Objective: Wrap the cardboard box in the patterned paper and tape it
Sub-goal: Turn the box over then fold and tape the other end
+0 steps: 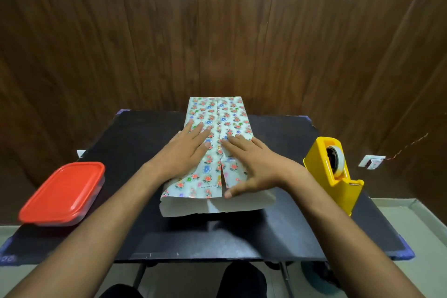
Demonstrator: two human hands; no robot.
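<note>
Head cam: I'm seeing the patterned paper (pixel 219 152) folded over the cardboard box at mid desk (pixel 135 128), w/ the two flaps meeting in a seam running down the top; the box itself is fully hidden under the wrap. Left hand (pixel 186 150) is lying flat, fingers straight, pressing the left flap. Right hand (pixel 251 162) is also flat, fingers spread on the right flap by the seam, thumb reaching toward the near open end. Neither is gripping anything. Yellow tape dispenser (pixel 337 172) is sitting at the desk's right edge, red-lidded container (pixel 63 193) on the left. I'm judging the paper thin, glossy and prob. springy: it'll likely pop open if released, so keep one palm on the seam. The near end is gaping w/ the white underside showing.
</note>
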